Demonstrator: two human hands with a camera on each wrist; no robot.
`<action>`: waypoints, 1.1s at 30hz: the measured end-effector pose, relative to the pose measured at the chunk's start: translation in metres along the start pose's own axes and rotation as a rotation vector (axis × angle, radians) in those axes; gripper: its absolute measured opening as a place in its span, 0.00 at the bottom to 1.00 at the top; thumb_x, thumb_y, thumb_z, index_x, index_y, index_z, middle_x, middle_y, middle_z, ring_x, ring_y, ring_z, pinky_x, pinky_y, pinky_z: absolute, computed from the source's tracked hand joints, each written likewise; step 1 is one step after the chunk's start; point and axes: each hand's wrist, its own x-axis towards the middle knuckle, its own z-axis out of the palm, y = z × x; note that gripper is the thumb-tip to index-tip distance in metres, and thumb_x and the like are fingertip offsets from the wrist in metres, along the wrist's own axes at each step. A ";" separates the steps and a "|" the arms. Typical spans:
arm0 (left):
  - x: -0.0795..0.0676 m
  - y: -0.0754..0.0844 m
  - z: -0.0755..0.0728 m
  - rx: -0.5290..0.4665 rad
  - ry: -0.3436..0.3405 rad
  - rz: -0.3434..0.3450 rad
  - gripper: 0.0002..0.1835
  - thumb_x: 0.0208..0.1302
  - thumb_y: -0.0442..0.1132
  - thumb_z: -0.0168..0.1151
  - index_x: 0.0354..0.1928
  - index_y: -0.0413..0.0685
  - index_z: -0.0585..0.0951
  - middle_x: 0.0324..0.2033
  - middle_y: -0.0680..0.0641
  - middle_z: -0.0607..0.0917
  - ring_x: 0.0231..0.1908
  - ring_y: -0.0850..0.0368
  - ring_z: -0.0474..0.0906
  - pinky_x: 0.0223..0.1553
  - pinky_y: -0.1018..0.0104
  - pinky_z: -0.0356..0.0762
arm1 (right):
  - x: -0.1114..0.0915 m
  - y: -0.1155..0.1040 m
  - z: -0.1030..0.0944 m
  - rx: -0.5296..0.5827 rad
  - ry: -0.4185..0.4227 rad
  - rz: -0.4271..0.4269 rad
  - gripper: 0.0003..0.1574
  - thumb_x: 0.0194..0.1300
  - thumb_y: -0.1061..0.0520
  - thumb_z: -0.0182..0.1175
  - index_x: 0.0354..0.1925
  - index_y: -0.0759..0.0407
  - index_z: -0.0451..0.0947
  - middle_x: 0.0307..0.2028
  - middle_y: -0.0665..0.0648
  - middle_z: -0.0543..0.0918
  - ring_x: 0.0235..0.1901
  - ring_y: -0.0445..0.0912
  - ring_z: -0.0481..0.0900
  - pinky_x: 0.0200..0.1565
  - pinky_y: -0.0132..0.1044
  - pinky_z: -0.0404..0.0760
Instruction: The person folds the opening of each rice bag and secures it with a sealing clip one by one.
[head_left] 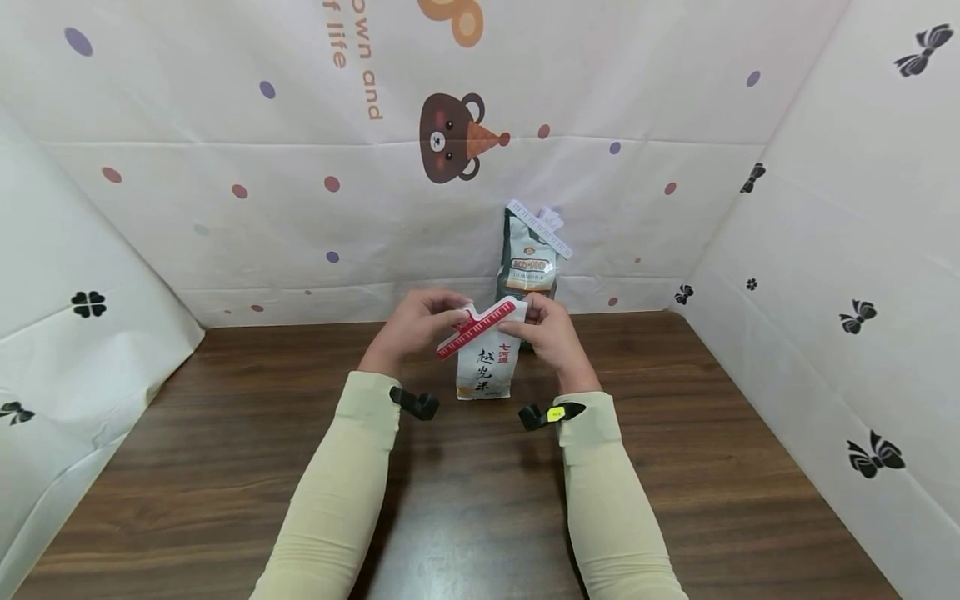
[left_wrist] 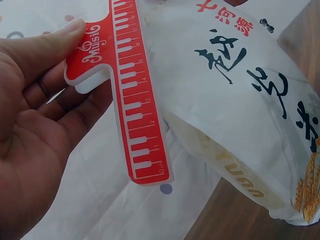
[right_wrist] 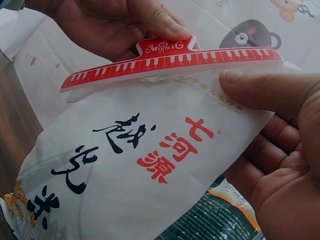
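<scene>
A white rice bag (head_left: 486, 367) with dark and red lettering stands on the table between the two hands. Across its top lies a red sealing clip (left_wrist: 137, 95) with a piano-key pattern and the word "Music" on its tab. My left hand (head_left: 422, 323) pinches that tab between thumb and fingers. The right hand (head_left: 551, 333) holds the bag's upper corner, its thumb on the front face just under the clip in the right wrist view. The clip slants, its right end higher in the head view.
Behind the white bag, a dark green bag (head_left: 527, 268) leans by the patterned back wall, with a white piano-key clip (head_left: 540, 229) slanted across its top. Printed sheets enclose the brown wooden table (head_left: 247, 467) at the back and sides.
</scene>
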 end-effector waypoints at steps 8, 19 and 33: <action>0.001 0.004 0.002 -0.020 0.003 -0.001 0.14 0.61 0.50 0.67 0.48 0.57 0.85 0.45 0.53 0.85 0.45 0.51 0.80 0.49 0.50 0.81 | 0.001 0.001 -0.001 -0.006 -0.004 0.008 0.16 0.57 0.58 0.71 0.41 0.62 0.78 0.40 0.59 0.86 0.36 0.44 0.83 0.40 0.35 0.82; -0.001 0.005 0.003 -0.055 0.008 -0.027 0.15 0.60 0.50 0.68 0.48 0.57 0.85 0.46 0.52 0.85 0.45 0.51 0.80 0.45 0.55 0.82 | 0.000 0.000 0.000 -0.009 0.000 0.010 0.15 0.56 0.59 0.71 0.40 0.60 0.78 0.38 0.57 0.86 0.36 0.43 0.83 0.39 0.34 0.82; -0.005 -0.001 0.005 -0.146 0.002 -0.070 0.23 0.53 0.55 0.72 0.52 0.61 0.82 0.48 0.51 0.84 0.48 0.51 0.79 0.47 0.55 0.82 | 0.000 -0.001 -0.001 -0.015 -0.007 0.007 0.15 0.56 0.58 0.71 0.40 0.61 0.78 0.40 0.61 0.85 0.35 0.44 0.81 0.39 0.33 0.81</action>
